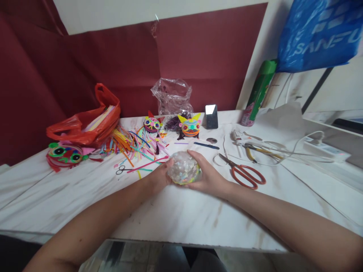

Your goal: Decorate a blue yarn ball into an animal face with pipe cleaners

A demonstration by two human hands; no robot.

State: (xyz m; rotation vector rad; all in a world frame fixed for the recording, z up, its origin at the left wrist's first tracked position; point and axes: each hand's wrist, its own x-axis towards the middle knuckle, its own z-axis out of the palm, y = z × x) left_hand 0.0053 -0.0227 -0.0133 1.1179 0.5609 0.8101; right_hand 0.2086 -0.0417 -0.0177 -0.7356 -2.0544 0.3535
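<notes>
A clear, rounded ball-like piece (183, 168), with whitish glints and a yellow-green edge along its lower right, is held between both hands over the table. My left hand (164, 176) is closed against its left side, thumb on top. On the other side my right hand (208, 173) curls round it, and part of the fingers is hidden behind. Just right of that hand lie orange-handled scissors (246, 175), blades toward the ball. Pink and teal pipe cleaners (147, 165) and a small pair of dark scissors (122, 170) rest left of my left hand.
Decorated faces stand behind: one with yellow horns (190, 127), one with red horns (152, 124), one green-eyed (66, 154). A red bag (98, 122) sits by many loose pipe cleaners (124, 145). Rightward are a phone (211, 118), pliers (251, 155), a spray can (259, 92) and a power strip (326, 147).
</notes>
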